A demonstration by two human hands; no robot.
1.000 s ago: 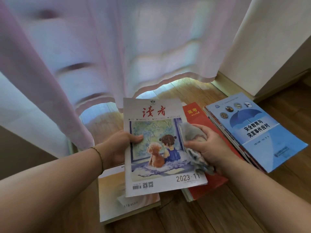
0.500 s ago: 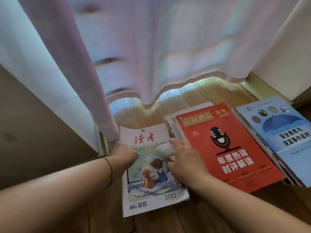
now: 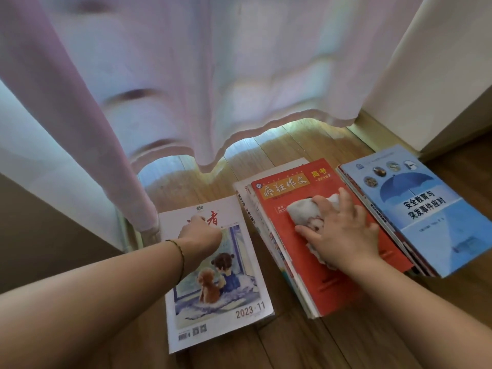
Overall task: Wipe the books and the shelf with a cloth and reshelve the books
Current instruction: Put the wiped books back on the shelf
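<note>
A picture-cover magazine point(image 3: 234, 288) marked 2023·11 lies flat on the wooden floor point(image 3: 292, 342). My left hand point(image 3: 202, 234) rests on its title area; the back of the hand hides the fingers. To its right, a red book point(image 3: 327, 286) tops a small stack. My right hand point(image 3: 343, 230) lies on that cover with fingers spread, pressing a crumpled pale cloth point(image 3: 303, 211) flat against it. A blue book point(image 3: 426, 209) with an umbrella picture tops another stack at the far right. No shelf is in view.
A sheer pink-white curtain point(image 3: 213, 89) hangs just behind the books, its hem almost reaching the floor. A white wall panel point(image 3: 439, 75) stands at the back right, and a dark panel point(image 3: 53, 235) rises at the left. A white book point(image 3: 243, 193) pokes out under the red one.
The magazine went from being held up to lying flat on the floor at the left. My right hand carried the cloth off it and onto the red book.
</note>
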